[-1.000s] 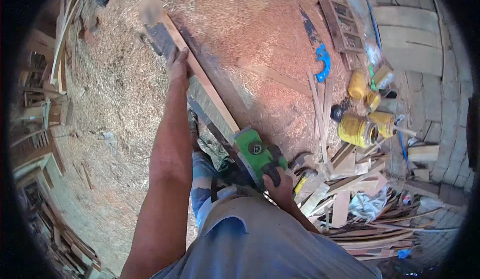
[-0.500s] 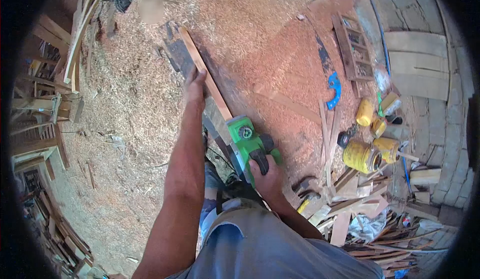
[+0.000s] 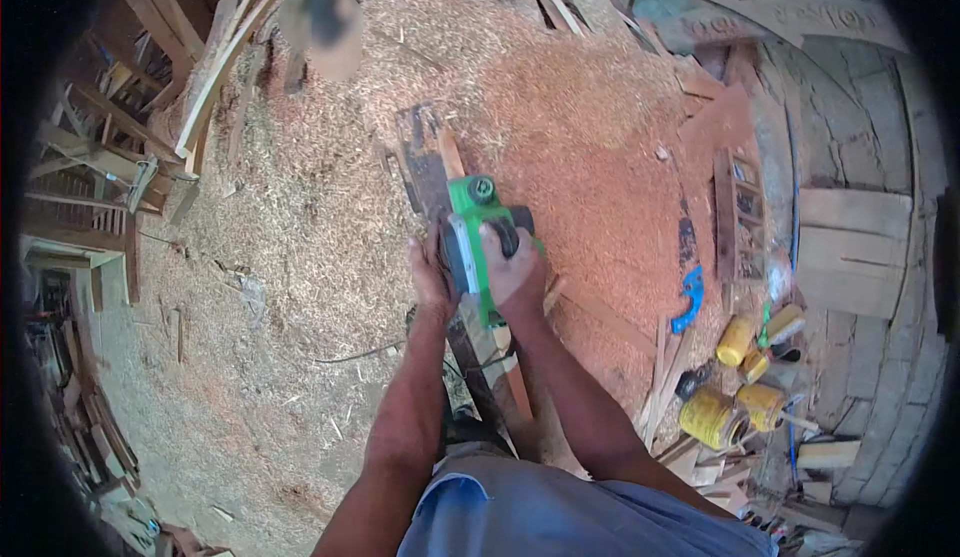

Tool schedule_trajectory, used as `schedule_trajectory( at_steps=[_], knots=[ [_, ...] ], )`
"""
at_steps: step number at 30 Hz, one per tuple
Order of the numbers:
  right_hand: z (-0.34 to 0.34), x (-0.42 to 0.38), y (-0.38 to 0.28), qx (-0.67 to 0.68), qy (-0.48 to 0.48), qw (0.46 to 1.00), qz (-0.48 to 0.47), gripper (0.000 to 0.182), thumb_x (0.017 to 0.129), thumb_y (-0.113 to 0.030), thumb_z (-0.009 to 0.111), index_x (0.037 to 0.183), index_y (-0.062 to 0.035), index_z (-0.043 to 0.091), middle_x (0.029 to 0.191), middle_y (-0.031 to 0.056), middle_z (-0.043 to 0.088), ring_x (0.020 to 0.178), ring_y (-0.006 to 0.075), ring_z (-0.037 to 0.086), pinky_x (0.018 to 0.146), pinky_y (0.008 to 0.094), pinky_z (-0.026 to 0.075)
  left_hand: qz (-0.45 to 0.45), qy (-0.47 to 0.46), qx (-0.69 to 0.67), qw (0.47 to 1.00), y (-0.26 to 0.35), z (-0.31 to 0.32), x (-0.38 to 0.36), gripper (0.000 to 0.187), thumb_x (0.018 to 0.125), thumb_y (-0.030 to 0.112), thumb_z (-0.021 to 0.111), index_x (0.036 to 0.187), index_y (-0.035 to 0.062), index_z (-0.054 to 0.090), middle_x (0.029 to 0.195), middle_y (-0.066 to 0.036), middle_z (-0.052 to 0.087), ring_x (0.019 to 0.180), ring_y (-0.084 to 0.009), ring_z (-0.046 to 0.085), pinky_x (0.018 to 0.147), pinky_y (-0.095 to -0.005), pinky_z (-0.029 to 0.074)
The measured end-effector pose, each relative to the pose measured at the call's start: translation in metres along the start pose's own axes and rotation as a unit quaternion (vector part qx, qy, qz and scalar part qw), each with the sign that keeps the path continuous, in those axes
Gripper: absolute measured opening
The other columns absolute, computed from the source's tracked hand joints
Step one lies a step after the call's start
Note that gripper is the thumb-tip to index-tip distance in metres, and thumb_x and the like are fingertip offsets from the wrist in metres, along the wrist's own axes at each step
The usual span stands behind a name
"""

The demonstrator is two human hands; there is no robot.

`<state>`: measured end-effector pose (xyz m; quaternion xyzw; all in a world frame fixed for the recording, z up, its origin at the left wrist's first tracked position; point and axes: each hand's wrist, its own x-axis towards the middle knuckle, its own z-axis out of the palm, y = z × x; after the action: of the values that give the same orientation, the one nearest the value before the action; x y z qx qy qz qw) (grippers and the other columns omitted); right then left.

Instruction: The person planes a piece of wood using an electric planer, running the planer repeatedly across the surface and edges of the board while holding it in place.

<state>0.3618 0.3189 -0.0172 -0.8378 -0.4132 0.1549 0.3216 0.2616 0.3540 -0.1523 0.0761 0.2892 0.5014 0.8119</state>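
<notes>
a worker's right hand (image 3: pixel 517 275) curls its fingers around the black handle (image 3: pixel 508 236) of a green planer (image 3: pixel 469 200), set partway along a narrow wood strip (image 3: pixel 451 153) on a dark board (image 3: pixel 430 177). the left hand (image 3: pixel 431 279) is beside the tool, thumb spread; whether its fingers pinch anything cannot be told. planing seems the step in hand; the next move likely calls for level, steady pressure, left fingers kept clear.

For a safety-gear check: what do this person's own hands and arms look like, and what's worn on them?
The left hand and right hand are bare, without gloves. No watch or bracelet shows at the wrists, and no sleeve covers the forearms. A grey-blue shirt covers the torso. Rings: too blurred to tell.
</notes>
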Motion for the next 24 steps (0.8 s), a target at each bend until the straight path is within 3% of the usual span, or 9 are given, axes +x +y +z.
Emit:
schedule_trajectory(
  at_steps=[6,10,15,16,18,20,22,23,24],
  knots=[
    [0.033,0.101,-0.065,0.018,-0.032,0.999,0.001,0.068,0.095,-0.060,0.065,0.111,0.0053,0.069,0.102,0.0318,0.072,0.097,0.0504,0.070,0.086,0.0561,0.054,0.011,0.047,-0.029,0.998,-0.003,0.003,0.002,0.077,0.109,0.065,0.030,0.163,0.0102,0.039,0.162,-0.012,0.046,0.146,-0.0312,0.046,0.124,-0.0442,0.034],
    [0.064,0.159,-0.094,0.013,-0.046,0.999,0.000,0.068,0.095,-0.062,0.064,0.111,0.0039,0.070,0.103,0.0309,0.073,0.098,0.0499,0.071,0.086,0.0559,0.055,-0.021,0.059,-0.062,0.996,0.008,0.019,-0.004,0.079,0.109,0.063,0.034,0.162,0.0050,0.037,0.164,-0.013,0.043,0.150,-0.0299,0.042,0.126,-0.0440,0.033],
    [0.069,0.175,-0.097,0.046,-0.053,0.997,-0.008,0.061,0.095,-0.059,0.066,0.112,-0.0009,0.074,0.093,0.0249,0.075,0.094,0.0418,0.073,0.084,0.0501,0.056,-0.037,0.075,-0.058,0.995,0.004,0.010,-0.001,0.075,0.110,0.061,0.034,0.161,0.0059,0.040,0.161,-0.013,0.046,0.147,-0.0299,0.046,0.125,-0.0426,0.034],
    [0.065,0.171,-0.087,0.064,-0.048,0.997,-0.015,0.059,0.096,-0.057,0.067,0.112,-0.0008,0.074,0.091,0.0233,0.075,0.092,0.0393,0.074,0.083,0.0488,0.056,-0.025,0.111,0.010,0.993,0.008,0.015,-0.002,0.074,0.111,0.060,0.033,0.159,0.0060,0.043,0.159,-0.014,0.048,0.145,-0.0300,0.048,0.124,-0.0420,0.035],
    [0.044,0.134,-0.046,0.111,-0.041,0.992,-0.030,0.051,0.098,-0.049,0.069,0.111,0.0005,0.073,0.081,0.0132,0.073,0.076,0.0254,0.072,0.071,0.0406,0.056,0.008,0.169,0.155,0.973,0.012,0.021,-0.011,0.069,0.111,0.057,0.034,0.153,0.0054,0.051,0.153,-0.015,0.054,0.139,-0.0302,0.052,0.121,-0.0414,0.037],
    [-0.016,0.070,-0.018,0.195,-0.095,0.976,-0.001,0.066,0.096,-0.059,0.067,0.119,0.0022,0.070,0.106,0.0241,0.075,0.101,0.0365,0.073,0.090,0.0448,0.055,0.057,0.211,0.318,0.923,0.004,0.019,-0.022,0.060,0.111,0.050,0.039,0.142,0.0034,0.060,0.140,-0.018,0.060,0.130,-0.0308,0.057,0.115,-0.0420,0.041],
    [-0.080,-0.003,0.015,0.183,-0.124,0.971,0.092,0.056,0.098,-0.049,0.067,0.122,0.0022,0.069,0.108,0.0201,0.074,0.101,0.0314,0.071,0.091,0.0421,0.054,0.129,0.231,0.479,0.837,-0.006,0.017,-0.030,0.050,0.111,0.042,0.047,0.129,0.0009,0.069,0.126,-0.021,0.068,0.119,-0.0315,0.063,0.109,-0.0431,0.045],
    [-0.110,-0.042,0.035,0.163,-0.132,0.966,0.154,0.052,0.099,-0.044,0.067,0.123,0.0022,0.069,0.109,0.0181,0.074,0.101,0.0288,0.070,0.091,0.0408,0.054,0.212,0.180,0.546,0.790,-0.011,0.039,-0.042,0.045,0.103,0.037,0.061,0.125,-0.0013,0.066,0.112,-0.023,0.067,0.110,-0.0357,0.065,0.101,-0.0469,0.049],
    [-0.137,-0.081,0.053,0.147,-0.133,0.956,0.216,0.047,0.100,-0.039,0.067,0.124,0.0023,0.069,0.110,0.0161,0.074,0.102,0.0262,0.069,0.092,0.0394,0.053,0.225,0.157,0.583,0.765,-0.026,0.039,-0.046,0.047,0.100,0.038,0.064,0.125,-0.0019,0.065,0.112,-0.024,0.066,0.109,-0.0371,0.065,0.100,-0.0473,0.050]
  ],
)
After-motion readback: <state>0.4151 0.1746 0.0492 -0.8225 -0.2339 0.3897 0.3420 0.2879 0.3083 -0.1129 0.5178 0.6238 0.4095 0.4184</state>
